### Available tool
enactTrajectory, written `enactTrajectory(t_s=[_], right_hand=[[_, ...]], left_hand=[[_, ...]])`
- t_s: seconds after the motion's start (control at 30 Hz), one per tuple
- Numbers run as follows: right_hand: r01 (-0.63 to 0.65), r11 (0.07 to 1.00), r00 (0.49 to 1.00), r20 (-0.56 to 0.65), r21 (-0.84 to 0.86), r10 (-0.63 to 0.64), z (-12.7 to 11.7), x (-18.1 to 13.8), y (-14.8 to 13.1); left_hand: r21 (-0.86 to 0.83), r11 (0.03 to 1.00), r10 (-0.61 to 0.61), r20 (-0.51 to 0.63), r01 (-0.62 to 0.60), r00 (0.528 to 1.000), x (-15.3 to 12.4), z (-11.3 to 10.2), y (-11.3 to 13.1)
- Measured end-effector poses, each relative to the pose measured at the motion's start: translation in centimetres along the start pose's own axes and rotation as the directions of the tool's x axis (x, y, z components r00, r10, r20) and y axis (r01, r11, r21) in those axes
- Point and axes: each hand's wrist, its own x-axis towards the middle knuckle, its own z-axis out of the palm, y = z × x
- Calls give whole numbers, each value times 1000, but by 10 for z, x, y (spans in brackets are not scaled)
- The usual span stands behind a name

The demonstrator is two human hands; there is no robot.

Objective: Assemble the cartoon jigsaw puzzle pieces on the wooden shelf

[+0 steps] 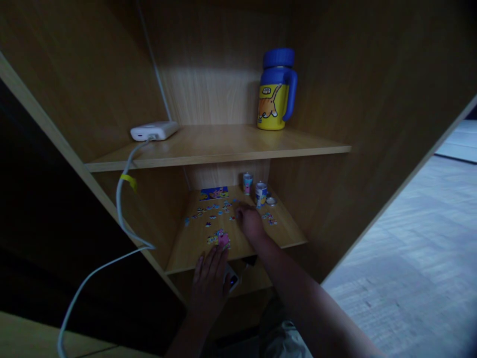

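Several small colourful puzzle pieces [208, 214] lie scattered on a low wooden shelf [186, 258]. A joined cluster of pieces [220, 238] with a pink part sits near the shelf's front. My left hand [209, 283] rests at the front edge, fingers stretched out flat and touching that cluster. My right hand [250, 222] reaches further in, fingers curled down onto the loose pieces in the middle; whether it grips one is hidden. A puzzle picture card [214, 193] lies at the back.
Two small printed cans [254, 188] and a round lid [271, 201] stand at the back right of the low shelf. On the shelf above sit a yellow-and-blue jug [276, 89] and a white power bank [154, 132] with a white cable [122, 209] hanging down.
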Motion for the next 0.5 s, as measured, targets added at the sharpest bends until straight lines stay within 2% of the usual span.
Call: enactTrajectory(t_s=[0.27,0.5], right_hand=[[4,995,997,72,-99,3,0,1,-5],[11,990,999,48,-138,-5,-10,-3,-16]], left_hand=[[-5,1000,8,-6,-8,1000,1,0,-1],[-12,1000,10,7,-9,1000,1,1,-2]])
